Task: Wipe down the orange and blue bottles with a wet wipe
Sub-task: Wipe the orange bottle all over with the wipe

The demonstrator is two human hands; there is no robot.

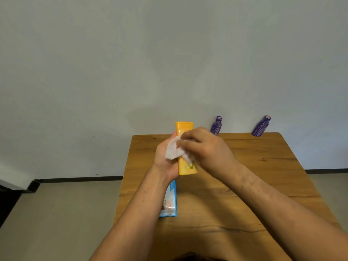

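Note:
An orange bottle (185, 167) is held upright above the wooden table (263, 185), its cap end pointing away from me. My left hand (165, 161) grips it from the left side. My right hand (205, 146) presses a white wet wipe (174, 150) against the bottle's front; the wipe is bunched between both hands. Two blue-purple bottles (216, 126) (261, 126) stand at the table's far edge, right of my hands, apart from each other.
A blue wet-wipe pack (170, 202) lies flat near the table's left edge, partly under my left forearm. A plain wall rises just behind the table. Floor shows on the left and right.

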